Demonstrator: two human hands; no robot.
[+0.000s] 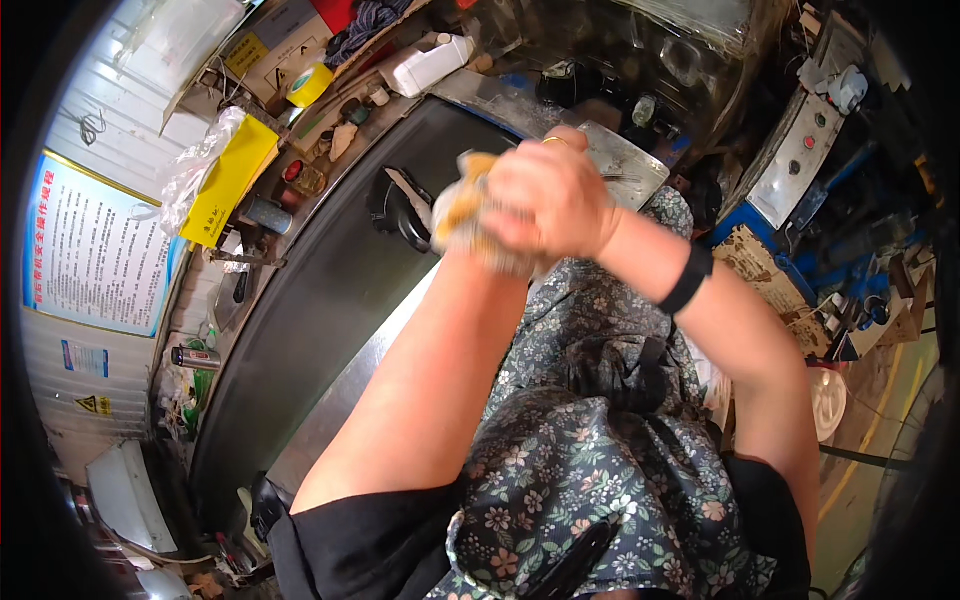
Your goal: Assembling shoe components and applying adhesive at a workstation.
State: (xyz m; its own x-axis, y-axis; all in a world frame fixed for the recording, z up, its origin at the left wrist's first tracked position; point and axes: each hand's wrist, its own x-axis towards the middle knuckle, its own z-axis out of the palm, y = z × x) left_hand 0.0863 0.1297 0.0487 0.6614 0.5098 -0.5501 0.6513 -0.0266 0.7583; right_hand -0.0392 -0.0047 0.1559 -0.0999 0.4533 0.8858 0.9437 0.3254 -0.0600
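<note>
My left hand (465,212) is covered by a soiled yellow-and-white work glove (455,225), with its cuff around the wrist. My right hand (550,195) is bare and closed over the glove, its fingers bent across the back and the cuff. Both hands are raised together over the edge of the dark belt and blurred by motion, so the left fingers cannot be made out. Just left of the glove, a black tool with looped handles (402,215) lies on the belt.
The curved dark belt (330,290) runs along my left. Beyond it, a cluttered ledge holds a white jug (428,65), yellow tape (310,86) and a yellow box (232,180). A control panel with buttons (797,160) stands at right. A floral apron (590,460) covers my lap.
</note>
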